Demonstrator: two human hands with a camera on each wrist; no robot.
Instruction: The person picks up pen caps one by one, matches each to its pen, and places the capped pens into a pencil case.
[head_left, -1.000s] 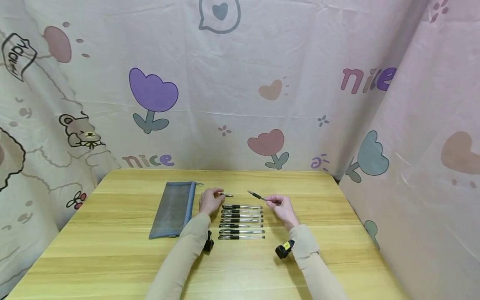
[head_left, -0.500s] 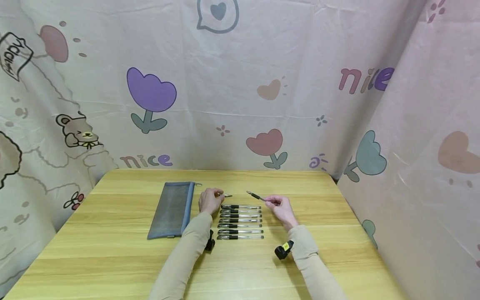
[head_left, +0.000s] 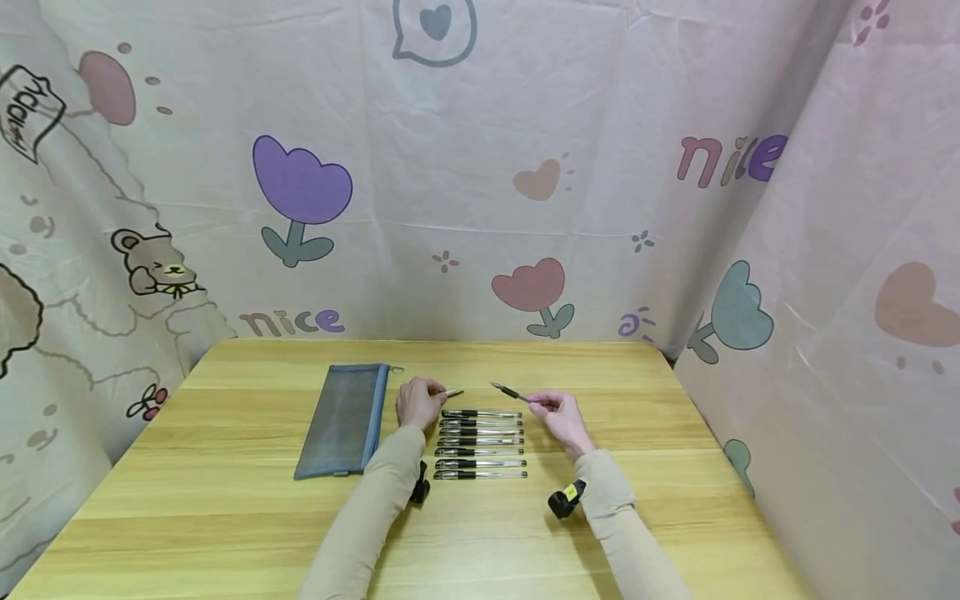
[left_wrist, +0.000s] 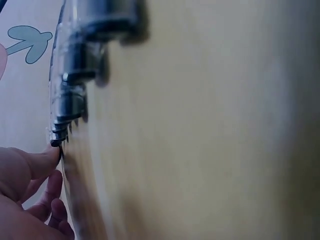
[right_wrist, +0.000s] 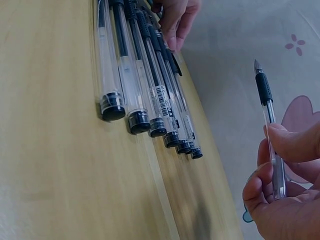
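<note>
My right hand (head_left: pixel 561 419) holds an uncapped gel pen (right_wrist: pixel 265 90) by its clear barrel, between thumb and curled fingers. Its metal tip and black grip point left and away from me. Across from it, my left hand (head_left: pixel 418 403) pinches a small pen cap (head_left: pixel 454 392) near the tabletop, a gap apart from the pen's tip. Several capped pens (head_left: pixel 482 452) lie in a stacked row between my forearms, black grips to the left and black end plugs to the right. In the left wrist view the fingertips (left_wrist: pixel 52 155) sit beyond the row of caps, the pinched cap mostly hidden.
A grey-blue mesh zip pouch (head_left: pixel 341 421) lies flat left of my left hand. All of it rests on a wooden table (head_left: pixel 225 500), with a printed curtain (head_left: pixel 450 208) behind and at both sides. Black wrist cameras (head_left: pixel 566 500) hang close over the table.
The cap in my left fingers has turned slightly, its free end now angled more to the right. My right hand and the pen stay nearly still, and the view has shifted a little.
</note>
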